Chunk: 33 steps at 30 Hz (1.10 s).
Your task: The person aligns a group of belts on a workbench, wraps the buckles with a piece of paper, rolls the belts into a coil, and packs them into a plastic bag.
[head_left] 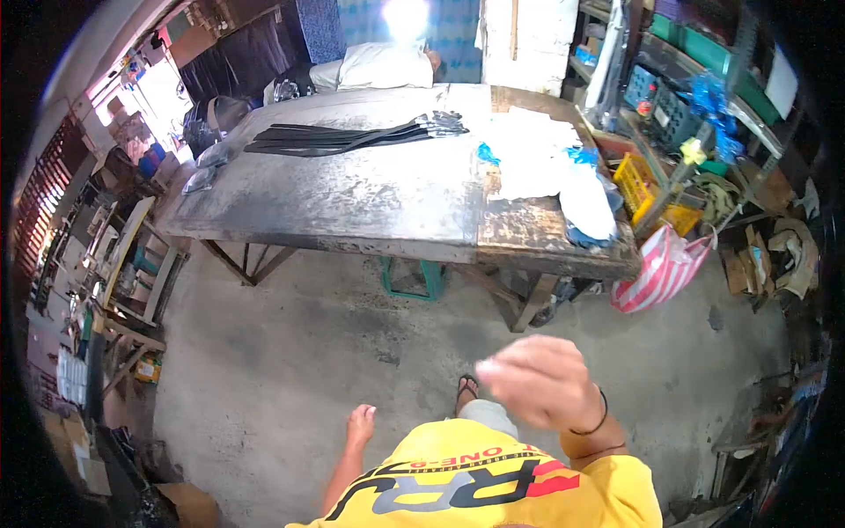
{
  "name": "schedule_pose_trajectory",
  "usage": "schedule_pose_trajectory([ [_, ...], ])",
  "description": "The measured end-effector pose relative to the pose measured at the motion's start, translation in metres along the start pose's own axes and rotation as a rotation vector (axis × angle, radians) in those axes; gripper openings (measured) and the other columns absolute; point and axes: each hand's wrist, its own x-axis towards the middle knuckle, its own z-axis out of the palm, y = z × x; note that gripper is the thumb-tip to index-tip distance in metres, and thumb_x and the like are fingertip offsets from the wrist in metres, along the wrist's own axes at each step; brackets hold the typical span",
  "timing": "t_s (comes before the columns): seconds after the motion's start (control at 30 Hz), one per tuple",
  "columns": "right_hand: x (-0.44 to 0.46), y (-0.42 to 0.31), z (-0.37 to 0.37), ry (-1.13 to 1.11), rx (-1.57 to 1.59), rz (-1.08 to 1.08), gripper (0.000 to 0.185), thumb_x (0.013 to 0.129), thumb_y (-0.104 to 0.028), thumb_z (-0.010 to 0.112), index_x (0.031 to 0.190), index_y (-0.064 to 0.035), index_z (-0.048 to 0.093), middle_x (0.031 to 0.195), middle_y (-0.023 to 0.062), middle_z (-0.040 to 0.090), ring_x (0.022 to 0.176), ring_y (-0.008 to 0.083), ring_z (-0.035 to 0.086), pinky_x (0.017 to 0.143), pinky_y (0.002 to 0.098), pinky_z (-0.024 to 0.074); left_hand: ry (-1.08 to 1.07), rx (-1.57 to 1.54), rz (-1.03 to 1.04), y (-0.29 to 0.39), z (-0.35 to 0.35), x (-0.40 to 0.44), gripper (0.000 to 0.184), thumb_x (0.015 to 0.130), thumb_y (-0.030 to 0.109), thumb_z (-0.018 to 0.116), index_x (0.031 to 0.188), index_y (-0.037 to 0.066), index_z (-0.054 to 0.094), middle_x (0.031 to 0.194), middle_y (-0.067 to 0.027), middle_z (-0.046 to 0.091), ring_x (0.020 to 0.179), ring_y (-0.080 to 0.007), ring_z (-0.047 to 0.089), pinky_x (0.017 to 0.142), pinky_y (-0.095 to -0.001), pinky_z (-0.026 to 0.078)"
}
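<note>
My right hand (544, 383) is raised in front of my chest, its fingers curled together; a dark band circles the wrist. What it holds, if anything, is hidden. Lower and to the left, my left hand (360, 423) hangs beside my body with its fingers curled in, and its inner side is hard to see. Neither hand touches the large worn table (352, 198) in front of me. On that table lies a bundle of long black strips (339, 138), and white cloth or sheets (532, 145) with blue bits cover its right part.
Under the table stands a green stool (429, 282). A red-and-white striped bag (662, 271) sits on the floor at the right, near a yellow crate (635, 185) and crowded shelves. A person (383, 66) lies behind the table. A cluttered bench (132, 251) lines the left side.
</note>
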Motion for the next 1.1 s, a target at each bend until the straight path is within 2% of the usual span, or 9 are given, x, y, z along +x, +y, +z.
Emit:
schedule_pose_trajectory([
  [0.07,0.002,0.054,0.014,-0.011,-0.021,0.137,0.026,0.07,-0.003,0.07,0.097,-0.0044,0.067,0.084,0.0081,0.065,0.068,0.0207,0.062,0.058,0.0298,0.0503,0.08,-0.034,0.051,0.017,-0.005,0.025,0.029,0.088,0.029,0.054,0.088,0.002,0.063,0.087,-0.0198,0.064,0.083,-0.0375,0.061,0.074,-0.0426,0.048],
  [0.17,0.01,0.131,0.031,-0.01,0.041,0.28,0.022,0.072,-0.003,0.071,0.094,-0.0059,0.068,0.08,0.0084,0.065,0.067,0.0213,0.061,0.058,0.0304,0.0502,0.217,-0.227,-0.113,0.05,-0.023,0.077,0.03,0.088,0.027,0.056,0.074,0.001,0.058,0.064,-0.0136,0.059,0.06,-0.031,0.056,0.059,-0.0406,0.043],
  [0.3,0.037,0.212,0.047,-0.076,0.021,0.391,0.015,0.073,-0.005,0.071,0.088,-0.0043,0.067,0.076,0.0085,0.064,0.067,0.0228,0.061,0.058,0.0307,0.0496,0.436,-0.334,-0.041,0.062,-0.033,0.18,0.026,0.088,0.024,0.057,0.074,0.002,0.057,0.059,-0.0084,0.056,0.053,-0.0206,0.052,0.054,-0.0353,0.043],
  [0.47,0.082,0.336,0.078,-0.12,-0.109,0.458,0.012,0.075,-0.002,0.069,0.085,-0.0034,0.064,0.075,0.0109,0.062,0.066,0.0261,0.06,0.058,0.0321,0.048,0.382,-0.673,0.066,0.125,-0.064,0.357,0.021,0.091,0.023,0.057,0.085,0.003,0.06,0.064,0.0027,0.053,0.053,-0.0042,0.046,0.048,-0.0213,0.038],
  [0.53,0.1,0.393,0.093,-0.153,-0.209,0.494,0.012,0.075,-0.002,0.068,0.086,-0.0032,0.063,0.076,0.0117,0.062,0.068,0.0276,0.061,0.059,0.0328,0.0484,0.466,-0.459,0.158,0.177,-0.083,0.421,0.025,0.088,0.026,0.058,0.087,0.001,0.061,0.075,-0.0148,0.062,0.067,-0.0273,0.059,0.063,-0.0362,0.046],
  [0.63,0.117,0.489,0.116,-0.17,-0.322,0.567,0.012,0.075,-0.002,0.068,0.086,-0.0033,0.063,0.078,0.0125,0.062,0.07,0.0289,0.062,0.061,0.0342,0.0488,0.443,-0.396,0.305,0.225,-0.084,0.518,0.023,0.086,0.026,0.059,0.087,0.003,0.061,0.082,-0.0162,0.06,0.078,-0.0366,0.058,0.069,-0.0409,0.046],
  [0.73,0.137,0.57,0.13,-0.189,-0.373,0.547,0.01,0.077,-0.005,0.068,0.086,-0.0037,0.063,0.079,0.0129,0.062,0.072,0.0298,0.062,0.063,0.0361,0.0487,0.419,-0.231,0.462,0.248,-0.066,0.602,0.018,0.084,0.026,0.06,0.084,0.008,0.062,0.087,-0.0117,0.059,0.087,-0.0337,0.055,0.075,-0.0423,0.044],
  [0.9,0.178,0.686,0.162,-0.375,-0.477,0.614,0.01,0.079,-0.013,0.066,0.086,-0.0053,0.063,0.082,0.0128,0.06,0.079,0.0308,0.059,0.071,0.0389,0.0476,0.354,0.183,0.348,0.26,-0.04,0.646,0.023,0.084,0.035,0.06,0.088,0.012,0.061,0.097,-0.0064,0.054,0.099,-0.0265,0.048,0.086,-0.0421,0.037],
  [1.1,0.215,0.796,0.206,-0.578,-0.522,0.654,0.018,0.078,-0.017,0.066,0.092,-0.0077,0.064,0.089,0.0113,0.058,0.091,0.0309,0.055,0.078,0.0406,0.0465,0.234,0.28,0.225,0.274,-0.047,0.645,0.026,0.083,0.038,0.061,0.089,0.012,0.059,0.097,-0.007,0.053,0.099,-0.0275,0.046,0.087,-0.0421,0.034],
])
